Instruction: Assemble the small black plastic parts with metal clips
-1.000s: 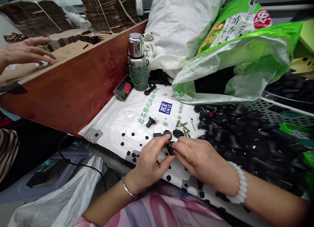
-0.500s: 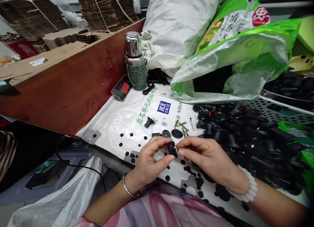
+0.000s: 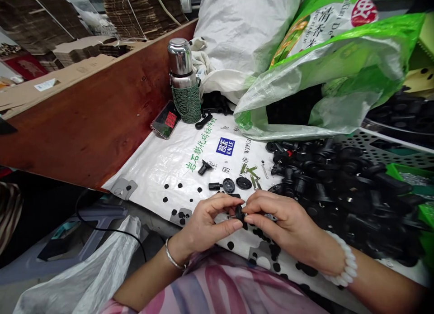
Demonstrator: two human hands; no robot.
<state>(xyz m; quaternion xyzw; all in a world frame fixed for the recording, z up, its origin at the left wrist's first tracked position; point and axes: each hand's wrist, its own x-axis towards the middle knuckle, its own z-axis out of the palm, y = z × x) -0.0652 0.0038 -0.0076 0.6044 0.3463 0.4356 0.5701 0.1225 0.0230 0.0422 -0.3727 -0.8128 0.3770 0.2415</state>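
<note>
Between my two hands is a small round black plastic part (image 3: 240,213), seen nearly edge-on, with a thin metal piece showing on its left side. My left hand (image 3: 213,221) pinches it with thumb and fingers from the left. From the right, my right hand (image 3: 280,219) grips its edge between thumb and forefinger. Just beyond the fingers lie a black disc with a toothed ring (image 3: 228,185), a plain black disc (image 3: 243,183) and a short black cylinder (image 3: 214,186). Another black fitting (image 3: 204,168) rests farther left. Thin metal strips (image 3: 251,173) lie behind the discs.
A large heap of black plastic parts (image 3: 325,187) covers the right side. Green bins (image 3: 407,173) of small metal bits stand beyond it. At the back are a steel flask (image 3: 183,81), a phone (image 3: 166,120), a green-white bag (image 3: 288,106) and a wooden board (image 3: 101,119) along the left.
The round black part has turned edge-on between my fingers. My right hand has shifted from a small metal piece onto the part's edge. The view has moved slightly.
</note>
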